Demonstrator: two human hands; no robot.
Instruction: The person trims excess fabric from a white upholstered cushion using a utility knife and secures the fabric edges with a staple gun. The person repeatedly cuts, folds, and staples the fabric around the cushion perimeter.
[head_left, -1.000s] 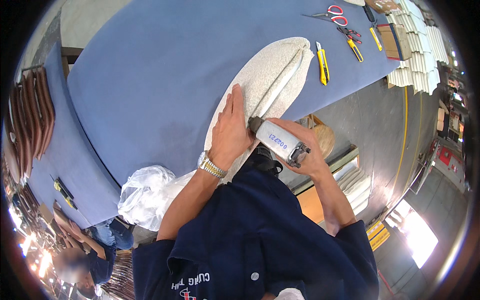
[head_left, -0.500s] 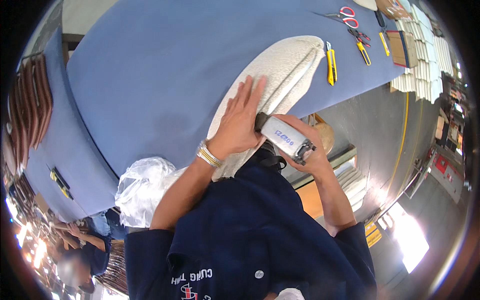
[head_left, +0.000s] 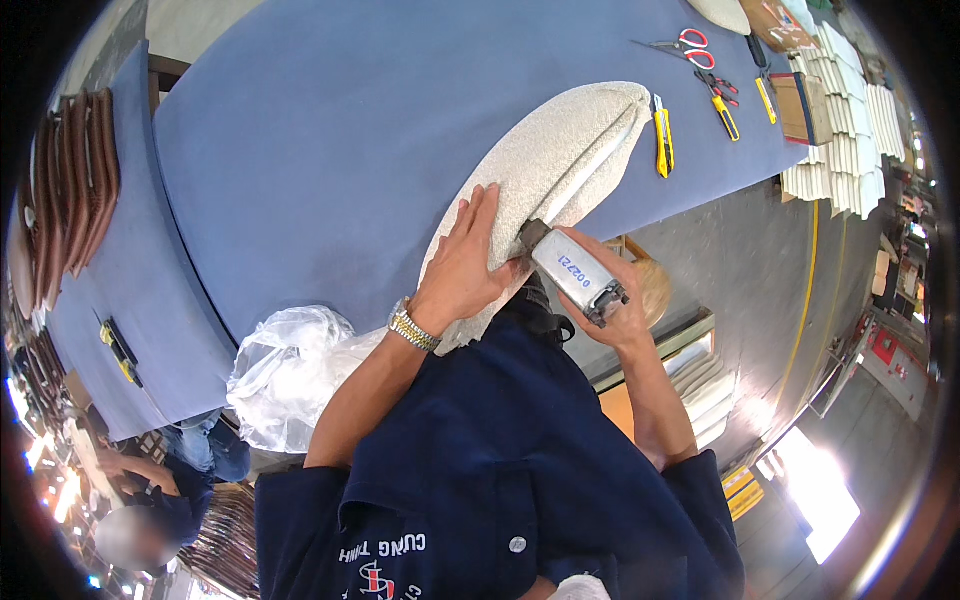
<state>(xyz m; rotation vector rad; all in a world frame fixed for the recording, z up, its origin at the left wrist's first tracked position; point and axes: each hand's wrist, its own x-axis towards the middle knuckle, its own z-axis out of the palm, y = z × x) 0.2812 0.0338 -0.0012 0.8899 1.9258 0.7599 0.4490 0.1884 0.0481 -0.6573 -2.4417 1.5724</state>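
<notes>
A beige fabric-covered cushion panel [head_left: 540,140], long and curved, lies at the near edge of the blue table, with a pale strip along its open seam. My left hand [head_left: 465,262], wearing a metal watch, rests on its fabric with fingers stretched out and thumb toward the seam. In my right hand [head_left: 622,312] is a silver-grey staple gun [head_left: 572,265]. Its dark nose meets the panel's near side, just beyond my left thumb; exact contact there cannot be made out. The right fingers are wrapped round its handle, partly hidden beneath the body.
A yellow utility knife [head_left: 664,140] lies beside the panel's far tip. Farther right are red-handled scissors [head_left: 692,48], pliers [head_left: 715,85] and a box [head_left: 800,108]. A clear plastic bag [head_left: 285,375] sits near my left elbow. Another person [head_left: 165,500] is at lower left.
The view has shifted slightly. My left hand has slid a little back along the panel, its fingers closer together. The staple gun stays near the seam in my right hand.
</notes>
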